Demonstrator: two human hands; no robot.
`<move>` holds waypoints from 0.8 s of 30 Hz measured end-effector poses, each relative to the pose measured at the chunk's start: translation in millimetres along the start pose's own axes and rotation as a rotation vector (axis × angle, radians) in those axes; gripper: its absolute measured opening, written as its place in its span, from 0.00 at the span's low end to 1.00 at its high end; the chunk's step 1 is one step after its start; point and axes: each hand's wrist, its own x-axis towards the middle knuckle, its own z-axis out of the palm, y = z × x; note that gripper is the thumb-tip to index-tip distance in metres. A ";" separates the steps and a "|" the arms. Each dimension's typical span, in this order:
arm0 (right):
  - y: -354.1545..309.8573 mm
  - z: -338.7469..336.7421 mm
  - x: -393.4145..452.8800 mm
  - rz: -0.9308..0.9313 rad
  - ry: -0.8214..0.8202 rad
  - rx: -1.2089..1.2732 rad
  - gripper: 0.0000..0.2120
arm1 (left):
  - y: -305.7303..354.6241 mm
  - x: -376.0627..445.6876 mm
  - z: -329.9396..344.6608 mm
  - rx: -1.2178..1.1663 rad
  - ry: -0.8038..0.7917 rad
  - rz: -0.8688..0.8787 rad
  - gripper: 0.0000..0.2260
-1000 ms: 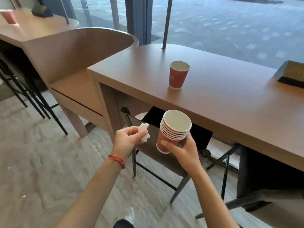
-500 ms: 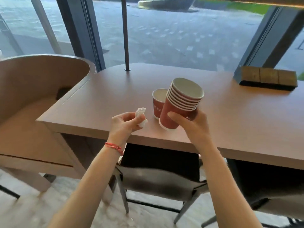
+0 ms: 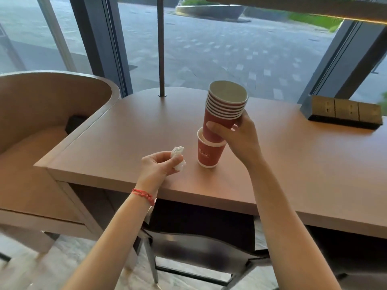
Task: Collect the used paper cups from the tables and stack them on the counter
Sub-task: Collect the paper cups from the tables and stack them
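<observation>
The right hand (image 3: 236,137) is gripping a nested stack of red paper cups with white rims (image 3: 225,109), thumb across the near side and fingers curled round the far side, and is holding it tilted slightly, its base sitting in the mouth of a single red paper cup with white lettering (image 3: 208,153). That single cup is standing upright on the brown wooden tabletop (image 3: 293,164), just below and to the left of the right hand. The left hand (image 3: 156,168) is hovering over the near edge of the tabletop, to the left of the single cup and apart from it, and is pinching a crumpled white paper napkin (image 3: 179,158) between thumb and curled fingers. A red thread bracelet (image 3: 144,195) is circling the left wrist. Far to the right of the right hand, a dark block with gold-coloured socket plates (image 3: 343,111) is sitting on the tabletop.
</observation>
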 end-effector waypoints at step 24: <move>43.0 23.7 -21.9 0.032 -0.163 0.166 0.30 | 8.5 -24.0 -8.1 -0.019 0.207 0.048 0.13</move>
